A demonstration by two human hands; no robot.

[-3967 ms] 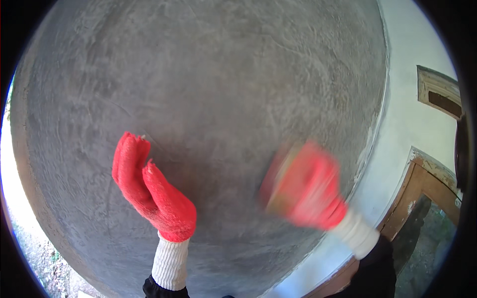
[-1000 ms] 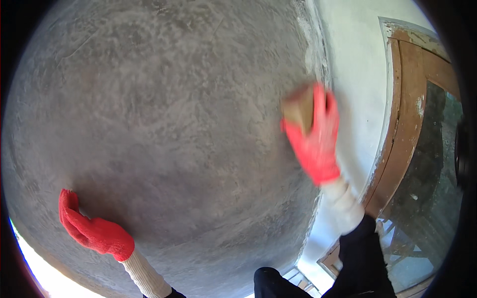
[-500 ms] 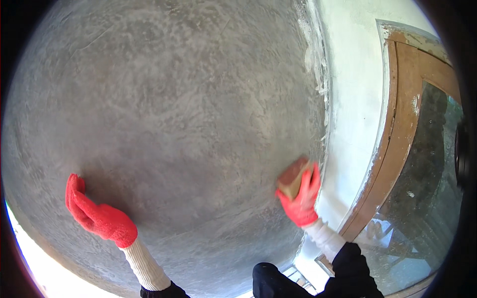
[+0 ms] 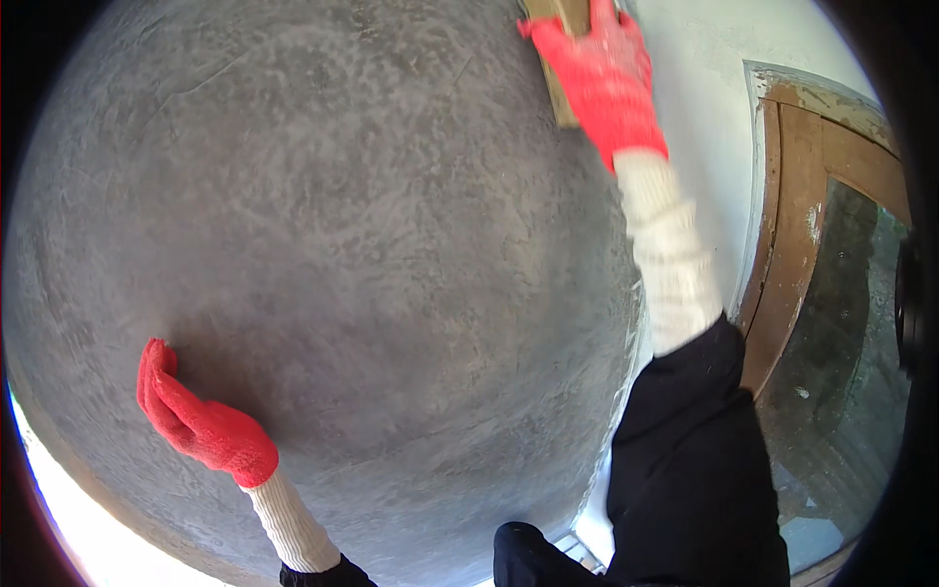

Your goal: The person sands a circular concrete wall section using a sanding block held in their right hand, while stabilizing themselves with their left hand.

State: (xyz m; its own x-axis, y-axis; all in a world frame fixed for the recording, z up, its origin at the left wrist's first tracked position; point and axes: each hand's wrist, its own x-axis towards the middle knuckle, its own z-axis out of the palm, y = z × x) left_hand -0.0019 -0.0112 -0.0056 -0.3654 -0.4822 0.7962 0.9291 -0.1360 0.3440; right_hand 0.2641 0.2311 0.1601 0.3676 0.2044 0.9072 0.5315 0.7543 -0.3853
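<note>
The block (image 4: 570, 16) is at the top edge of the view, apparently against the grey wall (image 4: 372, 225), though the cropping makes contact hard to confirm. The right hand (image 4: 608, 86) is clamped on it. At lower left, the left hand (image 4: 207, 421) hangs loosely curved, fingers together, near the wall. Rightward are a white wall (image 4: 699, 108) and a door (image 4: 797, 171).

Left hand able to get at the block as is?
Probably not from there: the left hand is low on the left of the grey wall, while the block is up by its right edge, gripped by the right hand.
</note>
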